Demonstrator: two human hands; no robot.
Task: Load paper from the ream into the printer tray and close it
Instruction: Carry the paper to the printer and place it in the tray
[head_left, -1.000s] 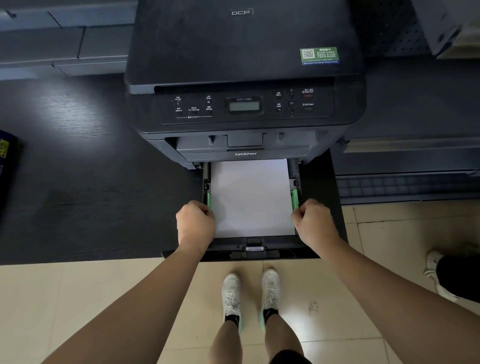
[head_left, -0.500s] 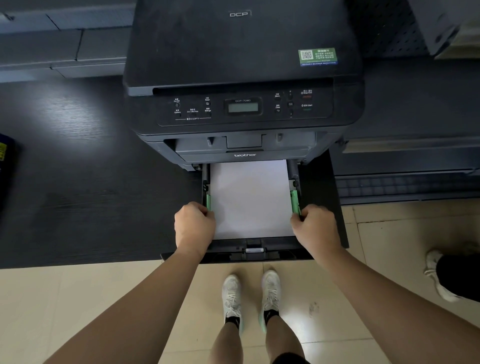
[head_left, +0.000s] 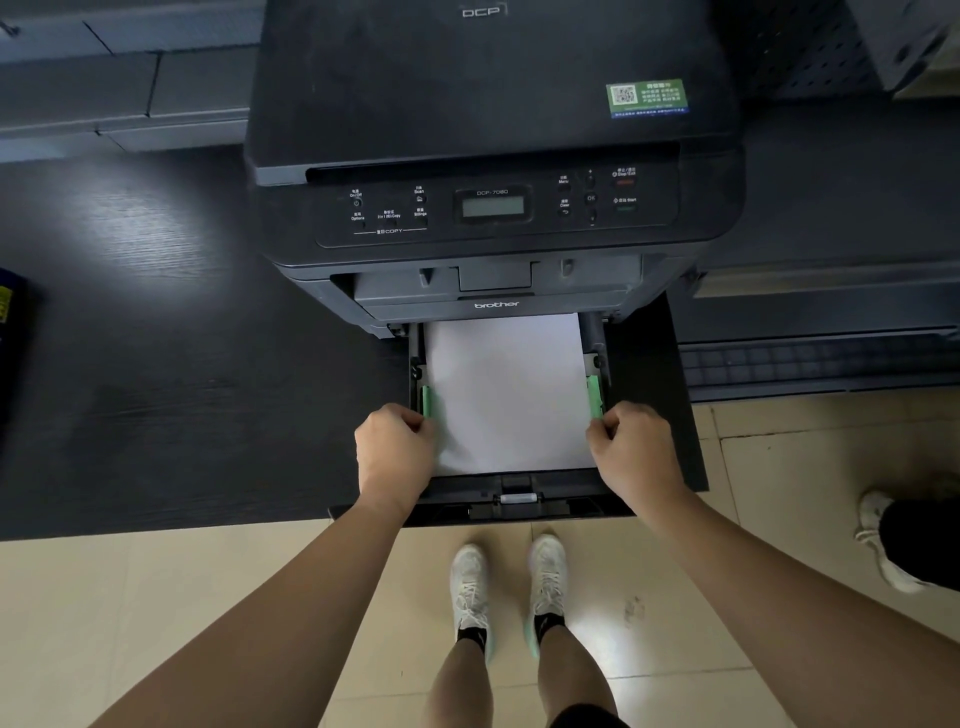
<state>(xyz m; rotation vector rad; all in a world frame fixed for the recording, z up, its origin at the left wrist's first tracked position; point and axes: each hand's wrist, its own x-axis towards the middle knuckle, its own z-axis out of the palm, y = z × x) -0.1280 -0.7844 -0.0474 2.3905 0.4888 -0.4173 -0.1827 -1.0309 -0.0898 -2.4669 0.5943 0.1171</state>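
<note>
Both of your hands were curled at the sides of the tray: your left hand (head_left: 395, 448) was closed by the left green guide (head_left: 427, 401), and your right hand (head_left: 632, 448) was closed by the right guide (head_left: 595, 396). Your fingers were tucked under, so whether you pinched the guide tabs or simply gripped the tray walls could not be told. Between your hands lay the paper (head_left: 506, 395), flat and square in the tray (head_left: 519, 501), its far edge running under the printer (head_left: 493, 156). The tray stood pulled well out from the printer's front, overhanging the tabletop (head_left: 182, 338) edge above the floor. No ream showed anywhere you could see.

Judging from that, loading looked finished and you were on the guide-setting or the closing step. The next move called for guides snug against the stack without bowing it, then a level, even push from both hands so the tray slid straight in and seated fully.
</note>
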